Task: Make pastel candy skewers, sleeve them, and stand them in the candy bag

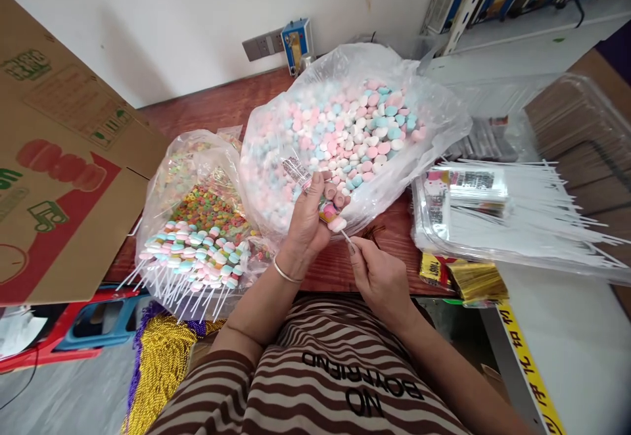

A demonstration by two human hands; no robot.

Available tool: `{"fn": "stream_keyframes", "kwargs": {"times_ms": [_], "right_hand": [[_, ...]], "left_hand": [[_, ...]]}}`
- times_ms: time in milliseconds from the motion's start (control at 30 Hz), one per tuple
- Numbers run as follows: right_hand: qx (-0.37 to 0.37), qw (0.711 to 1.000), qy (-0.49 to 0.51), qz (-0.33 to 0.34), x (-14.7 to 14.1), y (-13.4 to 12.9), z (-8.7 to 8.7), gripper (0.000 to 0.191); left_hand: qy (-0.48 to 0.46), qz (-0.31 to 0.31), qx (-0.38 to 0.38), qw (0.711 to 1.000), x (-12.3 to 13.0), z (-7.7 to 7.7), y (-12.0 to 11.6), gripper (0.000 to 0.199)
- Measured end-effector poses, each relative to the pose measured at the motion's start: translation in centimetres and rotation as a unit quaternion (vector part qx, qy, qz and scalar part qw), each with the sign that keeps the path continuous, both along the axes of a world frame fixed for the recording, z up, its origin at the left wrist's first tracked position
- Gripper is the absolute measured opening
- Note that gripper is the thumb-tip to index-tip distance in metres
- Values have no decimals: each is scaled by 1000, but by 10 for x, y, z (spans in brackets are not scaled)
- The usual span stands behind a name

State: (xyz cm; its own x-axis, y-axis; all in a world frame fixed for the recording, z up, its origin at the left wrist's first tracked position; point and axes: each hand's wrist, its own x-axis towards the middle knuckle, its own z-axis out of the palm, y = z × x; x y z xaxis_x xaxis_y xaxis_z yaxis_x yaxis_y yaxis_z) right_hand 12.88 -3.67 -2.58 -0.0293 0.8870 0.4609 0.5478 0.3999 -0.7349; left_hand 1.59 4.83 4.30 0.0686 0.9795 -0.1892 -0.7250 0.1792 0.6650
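My left hand is closed around a small printed clear wrapper, its upper end sticking out past the thumb. At the wrapper's lower end, a pink and white marshmallow skewer shows partly; my fingers hide the rest. My right hand pinches the white stick of that skewer between thumb and fingers. Just beyond both hands lies a large clear bag of pink, blue and white marshmallows. To the left, finished-looking marshmallow skewers are heaped on a bag of colourful ring-shaped candies.
A clear plastic tray on the right holds white sticks and printed wrappers. Gold twist ties lie beside it. A cardboard box stands at the left. The white wall bounds the table's back.
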Motion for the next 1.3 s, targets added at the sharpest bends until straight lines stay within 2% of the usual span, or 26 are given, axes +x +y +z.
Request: {"fn": "stream_keyframes", "kwargs": {"times_ms": [67, 100, 133, 200, 267, 333, 433, 500, 567, 600, 667, 700, 733, 800, 833, 867, 900, 967, 1033, 1067, 1100, 1133, 1167, 1200, 1233, 1300], "right_hand": [[-37, 997, 62, 5, -4, 0, -1, 20], [-76, 989, 125, 22, -7, 1, -1, 22], [-122, 970, 205, 50, -10, 2, -2, 25], [-206, 900, 367, 111, -15, 7, -4, 30], [-243, 837, 467, 148, -16, 10, -6, 31], [-250, 820, 489, 158, -14, 10, -7, 29], [-249, 844, 444, 169, -8, 6, -6, 28], [-205, 901, 353, 147, -4, 4, -6, 26], [-87, 974, 197, 71, -3, 3, -7, 21], [-14, 993, 110, 27, -4, 4, -7, 18], [100, 994, -25, -30, -5, 6, -10, 13], [119, 991, -48, -35, -6, 8, -11, 12], [102, 994, -25, -28, -7, 9, -11, 12], [3, 995, 102, 4, -8, 11, -9, 18], [-59, 982, 180, 29, -7, 12, -6, 23], [-125, 955, 260, 64, -6, 13, -4, 27], [-189, 917, 336, 106, -5, 13, -1, 29], [-297, 809, 469, 195, -2, 13, 4, 29], [-371, 681, 575, 259, -1, 11, 6, 25], [-383, 645, 602, 273, -1, 10, 6, 24], [-387, 626, 616, 281, -2, 8, 6, 23], [-386, 620, 620, 286, -2, 6, 6, 23], [-381, 628, 615, 287, -3, 4, 4, 24], [-371, 653, 599, 278, -3, 3, 3, 25], [-353, 698, 567, 258, -2, 2, 1, 26], [-273, 840, 434, 179, -1, 2, -3, 26]], "left_hand": [[-5, -28, 5, 1000, 1, -3, -3, 26], [-4, -39, 11, 999, 3, -5, -6, 26], [0, -48, 18, 999, 5, -8, -9, 26], [20, -77, 31, 996, 7, -14, -14, 26], [31, -110, 41, 993, 3, -17, -15, 29], [9, -104, 52, 993, -6, -15, -9, 34], [-28, -39, 73, 996, -22, -6, 8, 29], [-26, -22, 72, 997, -28, 2, 16, 18], [-11, -10, 47, 999, -26, 6, 19, 16], [-2, 1, 28, 1000, -22, 7, 19, 19], [15, 28, -10, 999, -12, 4, 14, 28], [19, 38, -25, 999, -7, 2, 12, 31], [18, 43, -36, 998, -3, -1, 10, 32], [-2, 22, -49, 999, 1, -8, 8, 29], [-20, 0, -52, 998, 1, -12, 9, 26], [-41, -24, -51, 998, -1, -14, 10, 25], [-62, -45, -44, 996, -3, -17, 12, 25], [-96, -67, -24, 993, -8, -19, 17, 29], [-112, -68, -10, 991, -13, -19, 20, 34], [-116, -68, -11, 991, -14, -18, 22, 36], [-117, -68, -16, 991, -15, -17, 23, 37], [-116, -69, -23, 991, -16, -16, 24, 38], [-112, -73, -32, 990, -17, -15, 25, 40], [-103, -82, -44, 990, -17, -14, 26, 42], [-89, -92, -58, 990, -17, -14, 27, 42], [-46, -107, -85, 990, -15, -14, 27, 41]]}}
